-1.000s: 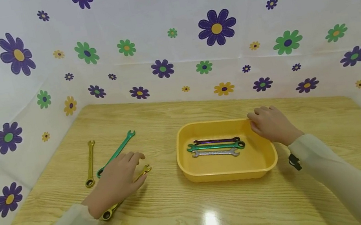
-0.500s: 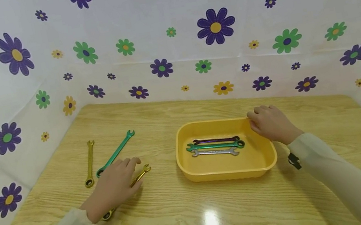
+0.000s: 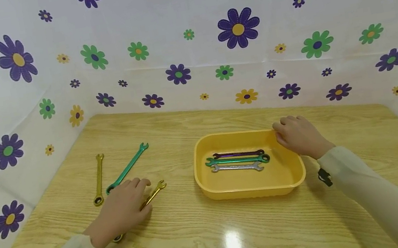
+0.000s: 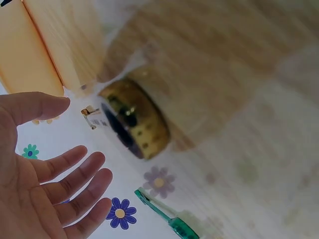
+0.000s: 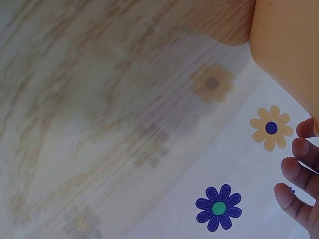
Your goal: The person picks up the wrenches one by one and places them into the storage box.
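My left hand [image 3: 123,207] hovers over a gold combination wrench [image 3: 156,191] on the table, palm down, covering its middle. In the left wrist view the thumb and fingers [image 4: 75,167] are spread apart, and the ring end of the gold wrench [image 4: 142,119] looms close to the camera. My right hand [image 3: 300,135] grips the back right rim of a yellow plastic tray [image 3: 249,191]; its fingers [image 5: 299,172] curl at the outer wall in the right wrist view. Inside the tray lie a purple wrench [image 3: 237,154], a green wrench [image 3: 237,160] and a silver wrench [image 3: 238,167].
Beyond the left hand, a green wrench [image 3: 127,169] lies slanted, with another gold wrench [image 3: 99,180] to its left. The wood-grain table [image 3: 198,238] is backed by a white flowered cloth [image 3: 188,11] along the back and sides.
My left hand has shifted slightly down and left along the gold wrench, uncovering more of its open end. The right hand and the tray have stayed put.
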Demonstrator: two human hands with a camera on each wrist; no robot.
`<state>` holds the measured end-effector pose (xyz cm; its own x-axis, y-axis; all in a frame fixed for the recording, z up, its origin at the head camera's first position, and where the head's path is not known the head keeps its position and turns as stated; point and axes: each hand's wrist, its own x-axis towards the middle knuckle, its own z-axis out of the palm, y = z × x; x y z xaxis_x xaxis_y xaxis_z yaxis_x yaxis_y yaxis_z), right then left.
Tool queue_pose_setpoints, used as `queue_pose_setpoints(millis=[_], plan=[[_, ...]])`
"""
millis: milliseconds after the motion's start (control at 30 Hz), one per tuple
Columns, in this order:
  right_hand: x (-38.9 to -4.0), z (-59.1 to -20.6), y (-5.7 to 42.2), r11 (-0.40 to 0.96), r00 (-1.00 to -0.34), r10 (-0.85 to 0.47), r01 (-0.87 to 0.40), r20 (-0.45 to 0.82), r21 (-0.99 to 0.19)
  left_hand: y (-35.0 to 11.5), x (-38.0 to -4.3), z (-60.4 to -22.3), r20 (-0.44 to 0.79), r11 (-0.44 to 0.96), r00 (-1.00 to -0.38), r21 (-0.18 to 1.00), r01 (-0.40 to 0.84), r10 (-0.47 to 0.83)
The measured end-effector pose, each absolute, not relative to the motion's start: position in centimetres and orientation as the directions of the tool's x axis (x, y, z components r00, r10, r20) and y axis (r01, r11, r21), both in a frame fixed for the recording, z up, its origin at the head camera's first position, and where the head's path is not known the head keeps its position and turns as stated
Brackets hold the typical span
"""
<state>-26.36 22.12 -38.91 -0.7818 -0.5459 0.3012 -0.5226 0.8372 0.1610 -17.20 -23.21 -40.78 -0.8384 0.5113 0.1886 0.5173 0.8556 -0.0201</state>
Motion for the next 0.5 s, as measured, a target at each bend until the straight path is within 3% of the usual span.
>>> queue_pose_setpoints(millis=[500], plan=[[-26.64,-38.87,22.09,0.847,-0.807,-0.532,-0.511,0.256,0.149,-23.74,-16.61,-40.86,0.168,0.855,-0.840,-0.044,0.516,0.516]])
